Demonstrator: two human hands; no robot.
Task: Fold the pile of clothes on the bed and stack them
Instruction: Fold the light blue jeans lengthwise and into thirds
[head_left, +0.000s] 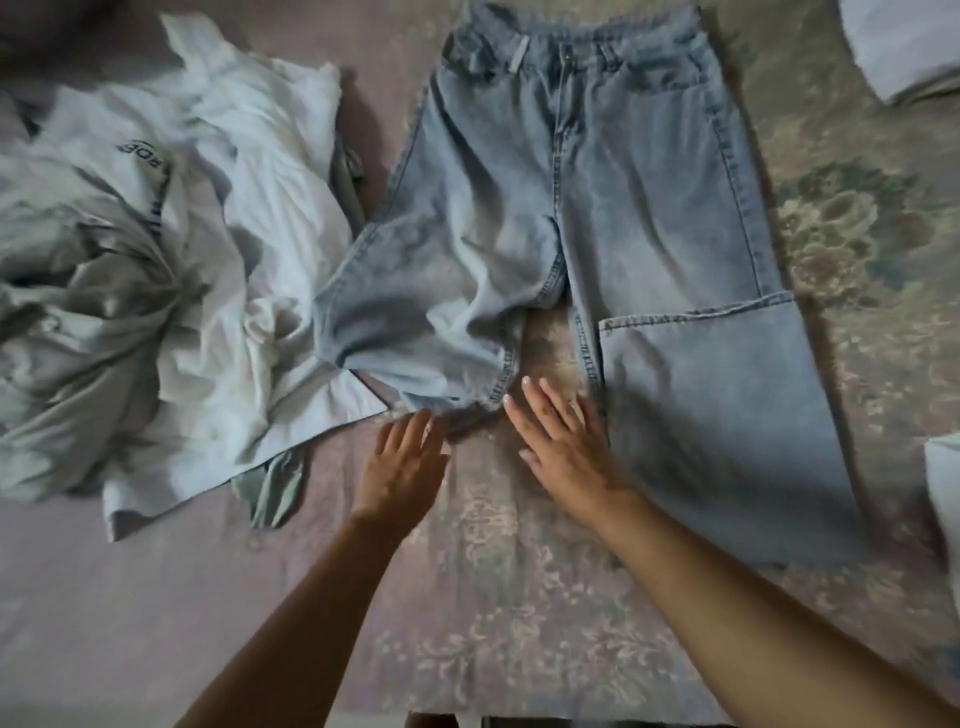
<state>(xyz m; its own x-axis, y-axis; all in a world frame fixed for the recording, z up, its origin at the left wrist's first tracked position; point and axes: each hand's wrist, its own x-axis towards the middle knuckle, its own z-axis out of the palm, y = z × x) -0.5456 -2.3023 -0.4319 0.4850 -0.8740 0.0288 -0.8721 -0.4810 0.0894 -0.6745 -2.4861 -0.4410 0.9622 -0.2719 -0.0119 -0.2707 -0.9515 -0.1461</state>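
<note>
Both hands are seen flat with fingers straight, nothing grasped: the left hand (402, 467) touches the hem of the bunched left jeans leg, the right hand (563, 441) rests on the bed (519, 623) between the legs. Light blue jeans (623, 208) are spread at centre on the floral bedspread, waistband farthest away. A crumpled pile of pale clothes (156, 260) lies just left, touching the jeans.

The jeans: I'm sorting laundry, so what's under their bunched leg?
The jeans overlap a white garment at the bunched leg; elsewhere the floral bedcover. Anything beneath is hidden.
</note>
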